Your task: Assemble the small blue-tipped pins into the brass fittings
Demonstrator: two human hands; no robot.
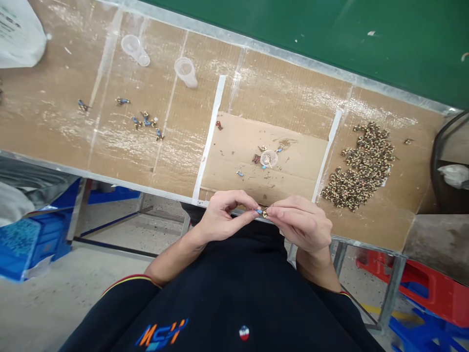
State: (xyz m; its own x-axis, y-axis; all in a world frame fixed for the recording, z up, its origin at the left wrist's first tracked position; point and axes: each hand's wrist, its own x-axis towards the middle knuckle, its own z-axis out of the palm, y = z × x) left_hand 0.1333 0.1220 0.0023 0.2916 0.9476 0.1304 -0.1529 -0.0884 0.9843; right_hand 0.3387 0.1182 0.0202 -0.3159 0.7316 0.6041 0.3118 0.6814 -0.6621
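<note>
At the table's front edge, my left hand (229, 215) pinches the blue end of a small blue and gold-coloured piece (260, 211). The fingers of my right hand (302, 222) are closed on the gold-coloured end of that same piece. Just beyond my hands lies a cardboard sheet (227, 146) with a small clear cup (269, 159). Dark red pieces (256, 159) sit beside the cup, and a small blue piece (240, 173) lies nearer my left hand.
A large pile of small gold and dark pieces (357, 168) is on the right. Several blue pieces (146, 120) lie at the left, below two clear plastic cups (135, 50) (186, 72). A white bag (20, 34) sits at the far left. Red stools (436, 288) stand below right.
</note>
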